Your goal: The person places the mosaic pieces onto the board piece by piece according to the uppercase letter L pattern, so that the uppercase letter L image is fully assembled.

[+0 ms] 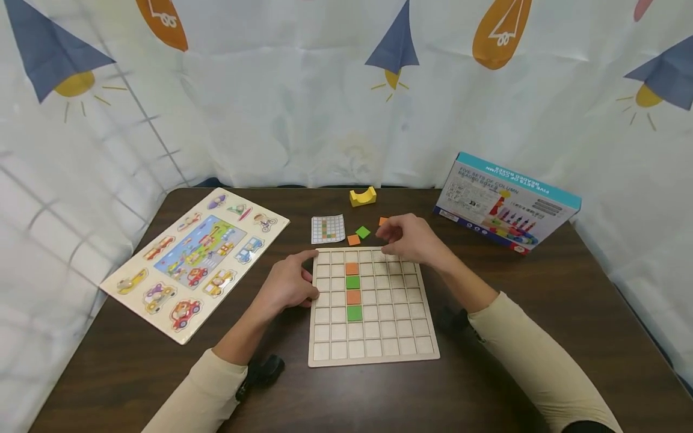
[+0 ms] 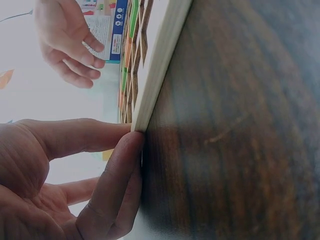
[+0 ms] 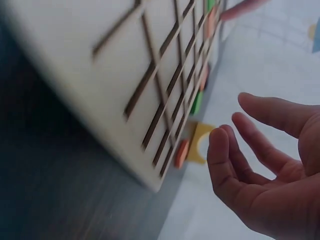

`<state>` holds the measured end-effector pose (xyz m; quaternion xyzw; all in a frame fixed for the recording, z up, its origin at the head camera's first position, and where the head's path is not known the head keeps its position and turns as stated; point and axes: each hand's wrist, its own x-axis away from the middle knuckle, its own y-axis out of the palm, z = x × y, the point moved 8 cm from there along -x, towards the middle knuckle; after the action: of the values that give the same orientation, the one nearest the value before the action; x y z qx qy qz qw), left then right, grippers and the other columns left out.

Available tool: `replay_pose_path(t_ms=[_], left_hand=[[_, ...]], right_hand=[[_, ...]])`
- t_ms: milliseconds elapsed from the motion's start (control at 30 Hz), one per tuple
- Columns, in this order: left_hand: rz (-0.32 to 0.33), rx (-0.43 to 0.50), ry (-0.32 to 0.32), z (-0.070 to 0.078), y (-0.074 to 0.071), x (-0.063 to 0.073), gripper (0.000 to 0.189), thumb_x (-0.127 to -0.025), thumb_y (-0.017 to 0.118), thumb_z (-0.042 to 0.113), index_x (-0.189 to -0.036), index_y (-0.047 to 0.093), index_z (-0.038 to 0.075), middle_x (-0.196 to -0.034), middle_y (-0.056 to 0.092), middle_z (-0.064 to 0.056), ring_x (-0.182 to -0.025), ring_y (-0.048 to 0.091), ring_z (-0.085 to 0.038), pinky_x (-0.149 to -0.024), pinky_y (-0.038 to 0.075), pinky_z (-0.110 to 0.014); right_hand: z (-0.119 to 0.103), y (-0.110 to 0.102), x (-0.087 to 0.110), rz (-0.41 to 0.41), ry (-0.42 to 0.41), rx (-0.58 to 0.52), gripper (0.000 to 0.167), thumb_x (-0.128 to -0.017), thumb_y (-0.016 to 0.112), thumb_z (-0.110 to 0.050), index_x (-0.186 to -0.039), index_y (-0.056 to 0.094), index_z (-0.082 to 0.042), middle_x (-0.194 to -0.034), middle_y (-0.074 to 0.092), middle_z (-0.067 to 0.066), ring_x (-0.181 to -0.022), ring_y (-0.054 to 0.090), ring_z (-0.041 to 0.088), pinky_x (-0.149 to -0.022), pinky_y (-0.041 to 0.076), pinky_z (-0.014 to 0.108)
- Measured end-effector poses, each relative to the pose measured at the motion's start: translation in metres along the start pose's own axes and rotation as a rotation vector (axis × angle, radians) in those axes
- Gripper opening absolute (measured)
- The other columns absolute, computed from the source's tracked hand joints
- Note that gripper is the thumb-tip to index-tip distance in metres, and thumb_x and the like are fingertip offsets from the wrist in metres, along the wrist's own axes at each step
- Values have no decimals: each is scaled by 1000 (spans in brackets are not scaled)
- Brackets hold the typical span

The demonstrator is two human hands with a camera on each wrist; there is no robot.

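A pale wooden grid board [image 1: 373, 356] lies flat, with alternating orange and green squares in one column. My left hand [image 1: 288, 282] rests against the board's left edge, index finger near its far corner and thumb lower down. The left wrist view shows fingertips [image 2: 131, 141] touching the board's side. My right hand [image 1: 407, 236] hovers over the far right part of the board, fingers loosely bent. Nothing sits between its fingers in the right wrist view [image 3: 270, 165]. Just past it lies an orange tile [image 1: 382, 221], partly hidden by the hand in the head view.
Beyond the board lie a printed pattern card [image 1: 327, 229], a green tile [image 1: 363, 231], another orange tile [image 1: 354, 240] and a yellow arched block [image 1: 363, 197]. A vehicle picture puzzle [image 1: 184, 329] lies at left. A bead-toy box [image 1: 503, 204] stands at back right.
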<state>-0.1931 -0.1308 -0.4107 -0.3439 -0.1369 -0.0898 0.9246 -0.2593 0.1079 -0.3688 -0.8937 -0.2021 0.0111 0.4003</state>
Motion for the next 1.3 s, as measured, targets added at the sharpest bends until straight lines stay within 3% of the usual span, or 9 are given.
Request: replay_pose_path(t_ms=[433, 733, 1300], left_hand=[[-3, -8, 5, 3, -1, -3, 90, -71, 76, -8, -155, 48, 10, -92, 65, -14, -51, 67, -16, -49, 61, -30], [-8, -12, 5, 5, -3, -5, 91, -71, 77, -8, -155, 48, 11, -92, 65, -14, -51, 68, -16, -50, 62, -30], [-18, -20, 1, 0, -1, -5, 89, -71, 76, -7, -154, 48, 11, -92, 65, -14, -51, 68, -15, -49, 61, -29]], right_hand=[[31, -23, -40, 79, 66, 30, 33, -91, 77, -8, -123, 72, -5, -122, 69, 16, -110, 64, 32, -97, 56, 48], [35, -22, -62, 89, 67, 52, 33, -90, 77, -6, -122, 73, -6, -122, 69, 15, -111, 62, 33, -98, 55, 48], [39, -8, -73, 60, 102, 93, 32, -90, 75, -3, -122, 74, -3, -119, 71, 16, -111, 63, 33, -99, 56, 46]])
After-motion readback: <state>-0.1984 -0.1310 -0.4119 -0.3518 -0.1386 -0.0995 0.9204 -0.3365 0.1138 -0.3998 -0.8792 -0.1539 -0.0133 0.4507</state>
